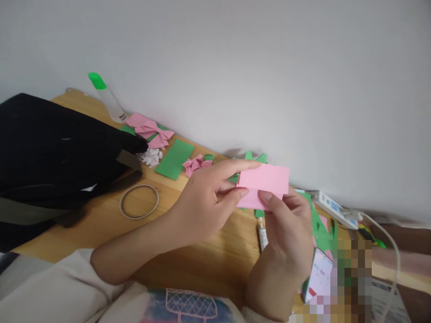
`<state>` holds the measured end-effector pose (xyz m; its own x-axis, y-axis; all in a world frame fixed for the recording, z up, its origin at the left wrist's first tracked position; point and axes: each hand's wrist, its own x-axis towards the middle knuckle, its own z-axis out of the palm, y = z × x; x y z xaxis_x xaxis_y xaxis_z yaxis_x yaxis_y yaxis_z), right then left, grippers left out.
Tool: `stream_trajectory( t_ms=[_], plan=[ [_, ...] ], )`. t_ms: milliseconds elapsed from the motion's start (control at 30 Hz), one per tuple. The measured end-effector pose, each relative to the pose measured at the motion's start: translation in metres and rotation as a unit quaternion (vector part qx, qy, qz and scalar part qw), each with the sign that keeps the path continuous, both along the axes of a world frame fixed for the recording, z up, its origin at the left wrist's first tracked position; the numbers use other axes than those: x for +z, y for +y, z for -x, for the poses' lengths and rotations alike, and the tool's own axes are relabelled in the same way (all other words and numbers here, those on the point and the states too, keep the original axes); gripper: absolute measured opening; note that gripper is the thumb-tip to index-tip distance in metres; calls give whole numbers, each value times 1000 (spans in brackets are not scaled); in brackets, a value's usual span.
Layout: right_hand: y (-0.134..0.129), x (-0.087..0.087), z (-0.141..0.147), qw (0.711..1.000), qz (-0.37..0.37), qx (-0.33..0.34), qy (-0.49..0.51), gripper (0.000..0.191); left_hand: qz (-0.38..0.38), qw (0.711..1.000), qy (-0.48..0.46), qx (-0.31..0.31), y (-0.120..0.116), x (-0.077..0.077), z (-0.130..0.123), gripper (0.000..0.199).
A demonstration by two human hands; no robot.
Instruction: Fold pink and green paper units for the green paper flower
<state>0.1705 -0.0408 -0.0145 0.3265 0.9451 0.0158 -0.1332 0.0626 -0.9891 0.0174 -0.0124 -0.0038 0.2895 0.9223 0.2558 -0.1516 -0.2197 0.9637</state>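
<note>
A pink sheet of paper [266, 178], folded across, is held up over the wooden table. My left hand [210, 193] grips its left side, with the index finger along the top edge and the thumb near the fold. My right hand [289, 224] holds the lower right part, its thumb pressing on the front and the other fingers behind. Green folded paper pieces [249, 156] show partly behind the sheet. Farther left lie a small pink folded piece [197, 164] and a flat green sheet [175, 159].
A black bag [60, 152] covers the table's left end. Around lie a ring [139, 202], white scraps [151, 157], a green-capped bottle [107, 98], a small tube [262, 235], a phone [317, 274] and a power strip [336, 210] with a cable. The wall bounds the back.
</note>
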Motion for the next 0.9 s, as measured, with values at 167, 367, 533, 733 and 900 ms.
stream_trajectory(
  t_ms=[167, 367, 533, 733, 900],
  plan=[
    [3, -2, -2, 1000, 0, 15, 11, 15, 54, 997, -42, -24, 4, -2, -2, 46],
    [4, -1, -3, 1000, 5, 19, 9, 13, 103, 993, -13, -52, 11, -5, 1, 46],
    [5, -2, -5, 1000, -3, 22, -4, 13, 85, 994, 41, -55, 15, -5, 6, 42],
    [6, -3, -1, 999, -11, 2, 32, 12, 52, 998, 38, -23, 14, -5, 4, 36],
    [9, -3, 16, 998, -5, -4, 67, 15, 65, 997, -18, 31, 14, -4, -1, 36]
  ],
)
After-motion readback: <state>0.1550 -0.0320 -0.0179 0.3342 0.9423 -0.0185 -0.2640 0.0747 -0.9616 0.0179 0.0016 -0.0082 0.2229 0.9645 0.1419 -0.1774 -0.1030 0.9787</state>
